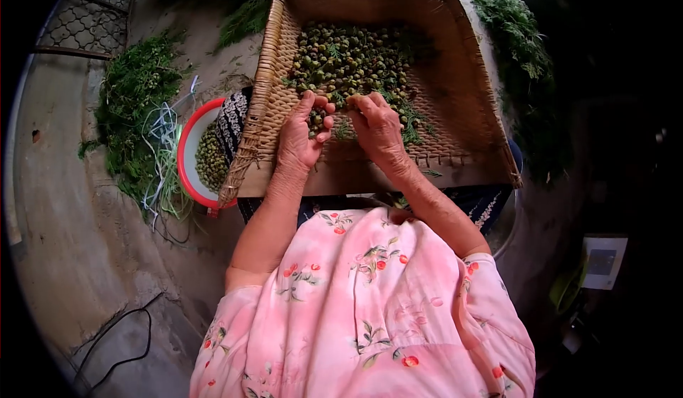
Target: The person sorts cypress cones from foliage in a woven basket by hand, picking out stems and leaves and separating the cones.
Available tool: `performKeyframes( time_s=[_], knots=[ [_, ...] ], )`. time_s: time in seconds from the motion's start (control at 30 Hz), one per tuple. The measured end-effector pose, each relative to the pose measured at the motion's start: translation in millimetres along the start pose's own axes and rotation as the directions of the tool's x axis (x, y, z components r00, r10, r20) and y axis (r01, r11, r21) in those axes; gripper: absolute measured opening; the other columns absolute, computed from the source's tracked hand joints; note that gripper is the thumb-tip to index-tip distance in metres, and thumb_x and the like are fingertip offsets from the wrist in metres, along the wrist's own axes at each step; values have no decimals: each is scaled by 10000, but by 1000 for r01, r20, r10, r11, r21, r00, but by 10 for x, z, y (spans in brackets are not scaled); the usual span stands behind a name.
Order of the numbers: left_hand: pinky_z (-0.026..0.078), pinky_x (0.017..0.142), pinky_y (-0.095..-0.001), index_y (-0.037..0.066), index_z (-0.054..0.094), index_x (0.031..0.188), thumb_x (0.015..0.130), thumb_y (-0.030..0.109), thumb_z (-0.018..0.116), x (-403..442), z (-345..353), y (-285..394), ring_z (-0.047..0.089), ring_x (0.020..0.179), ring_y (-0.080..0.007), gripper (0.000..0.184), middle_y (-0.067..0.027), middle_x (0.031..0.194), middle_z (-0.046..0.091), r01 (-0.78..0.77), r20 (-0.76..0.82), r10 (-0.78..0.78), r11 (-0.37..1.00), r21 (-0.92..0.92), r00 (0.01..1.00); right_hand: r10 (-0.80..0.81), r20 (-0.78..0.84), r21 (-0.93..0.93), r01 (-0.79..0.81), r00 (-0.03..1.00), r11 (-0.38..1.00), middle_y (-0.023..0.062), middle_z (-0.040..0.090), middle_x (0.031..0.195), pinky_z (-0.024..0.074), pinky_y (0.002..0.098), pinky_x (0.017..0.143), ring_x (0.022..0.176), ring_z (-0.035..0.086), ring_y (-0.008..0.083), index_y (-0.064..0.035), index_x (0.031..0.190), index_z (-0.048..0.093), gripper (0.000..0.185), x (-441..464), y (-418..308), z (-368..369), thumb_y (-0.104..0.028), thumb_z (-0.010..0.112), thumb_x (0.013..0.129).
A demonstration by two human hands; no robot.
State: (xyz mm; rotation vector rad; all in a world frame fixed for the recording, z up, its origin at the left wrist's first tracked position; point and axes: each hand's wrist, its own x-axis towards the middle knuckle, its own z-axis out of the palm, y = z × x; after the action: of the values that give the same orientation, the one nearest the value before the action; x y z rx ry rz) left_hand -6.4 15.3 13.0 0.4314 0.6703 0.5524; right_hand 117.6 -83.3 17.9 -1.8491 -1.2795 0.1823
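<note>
A woven wicker basket tray (269, 64) rests across my lap, its open side towards me. Small round green-brown cones (348, 53) are heaped in it, with green leafy sprigs (411, 124) among them. My left hand (304, 131) is curled, palm up, around several of these cones. Beside it, my right hand (377, 124) is over the tray near the front of the heap. Its thumb and fingers are pinched together, and what they hold, if anything, cannot be made out.
To the left stands a red-rimmed basin (186, 149) with more cones in it. Near it lie pale plastic strings (165, 152) and cut green branches (139, 81). More branches (516, 32) lie at the right. A black cable (148, 334) curls on the floor.
</note>
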Motion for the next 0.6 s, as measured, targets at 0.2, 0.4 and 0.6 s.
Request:
performKeyframes(
  time_s=[0.2, 0.4, 0.6],
  knots=[
    [519, 728, -309, 62, 595, 960, 900, 433, 555, -57, 159, -130, 604, 806, -180, 378, -43, 866, 611, 74, -235, -77, 997, -20, 969, -271, -65, -28, 269, 960, 963, 69, 590, 937, 452, 362, 714, 840, 555, 253, -81, 1010, 603, 270, 11, -396, -97, -92, 625, 742],
    [488, 563, -246, 75, 590, 908, 912, 361, 557, 48, 67, -129, 586, 769, -159, 288, -56, 853, 604, 167, -69, -182, 970, -178, 981, -126, -170, 122, 148, 977, 981, 89, 604, 860, 447, 354, 704, 799, 557, 270, -39, 978, 633, 202, -35, -341, -355, -83, 646, 781],
    [358, 350, -191, 72, 578, 853, 917, 274, 556, -115, 839, -315, 531, 597, -141, 213, -68, 794, 581, 230, -64, -232, 973, -36, 971, 209, -241, 388, -104, 948, 916, 110, 546, 746, 448, 352, 665, 758, 556, 291, -12, 881, 599, 91, -290, 295, -273, -38, 611, 794]
  ],
)
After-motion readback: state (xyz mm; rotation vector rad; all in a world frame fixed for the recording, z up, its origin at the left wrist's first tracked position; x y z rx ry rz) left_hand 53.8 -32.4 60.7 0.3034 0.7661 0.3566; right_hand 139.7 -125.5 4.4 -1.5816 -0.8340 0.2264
